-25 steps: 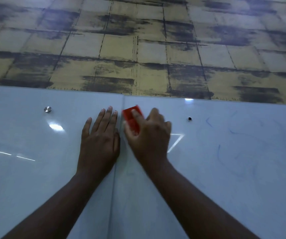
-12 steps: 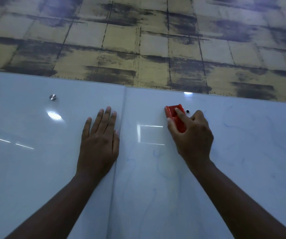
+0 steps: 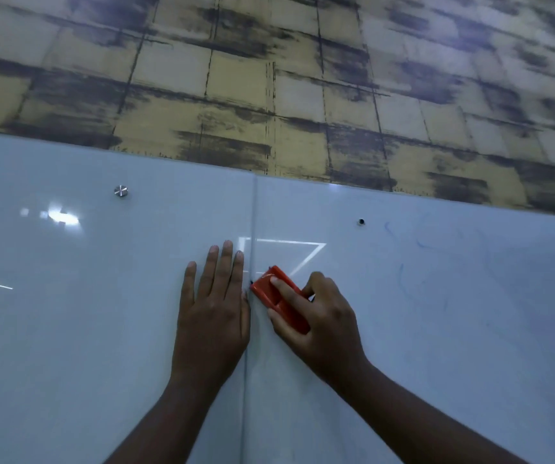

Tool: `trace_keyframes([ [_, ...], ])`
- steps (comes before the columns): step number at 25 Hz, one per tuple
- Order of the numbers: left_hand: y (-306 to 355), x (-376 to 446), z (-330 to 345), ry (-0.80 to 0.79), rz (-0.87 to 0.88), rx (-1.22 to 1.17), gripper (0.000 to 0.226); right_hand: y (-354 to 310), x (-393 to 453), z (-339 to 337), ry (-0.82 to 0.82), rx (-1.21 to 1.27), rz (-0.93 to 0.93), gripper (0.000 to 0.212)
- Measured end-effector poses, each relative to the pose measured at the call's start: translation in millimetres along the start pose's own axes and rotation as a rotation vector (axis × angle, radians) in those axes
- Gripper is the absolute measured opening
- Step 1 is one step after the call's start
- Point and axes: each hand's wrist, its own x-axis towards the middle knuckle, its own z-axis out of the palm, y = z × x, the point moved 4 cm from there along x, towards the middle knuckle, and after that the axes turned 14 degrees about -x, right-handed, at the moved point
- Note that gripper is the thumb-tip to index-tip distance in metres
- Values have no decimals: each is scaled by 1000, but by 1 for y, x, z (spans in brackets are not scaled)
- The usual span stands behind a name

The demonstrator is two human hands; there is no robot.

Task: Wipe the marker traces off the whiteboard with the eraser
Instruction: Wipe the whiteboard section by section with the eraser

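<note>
On the glossy whiteboard point(image 3: 102, 329), left hand point(image 3: 214, 313) lies flat; right hand point(image 3: 323, 323) grips the red rectangular eraser point(image 3: 277, 299).

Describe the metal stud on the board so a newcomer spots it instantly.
Start at the whiteboard and find the vertical seam between its two panels. On the panel left of the seam, near the top edge, sits the metal stud, above a bright glare patch. It is a raised shiny silver disc, unlike the small dark hole on the right panel.
</note>
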Motion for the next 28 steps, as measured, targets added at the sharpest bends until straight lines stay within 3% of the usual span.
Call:
trace_keyframes([
  [6, 8, -31, -6, -34, -26, -18, 60, 14, 3, -4, -20, -125, -111, 50],
  [14, 11, -38, -11, -44, -47, -10, 61, 47, 95, 19, -10, -72, 214, 53],
  [20, 14, -46, -15, -70, -42, 17, 63, 3, -27, -5, 60, 80, -171, 42],
  [24, 16, -58, -18, -86, -47, 29, 63, 16, -38, -6, 64, 4, -277, 38],
  [26, 16, -64, -19, -88, -48, 37, 64, 46, -24, -3, 87, -33, -168, 36],
  [28, 18, -71, -20, -81, -50, 40, 64, 94, -20, -2, 113, -67, 57, 37],
])
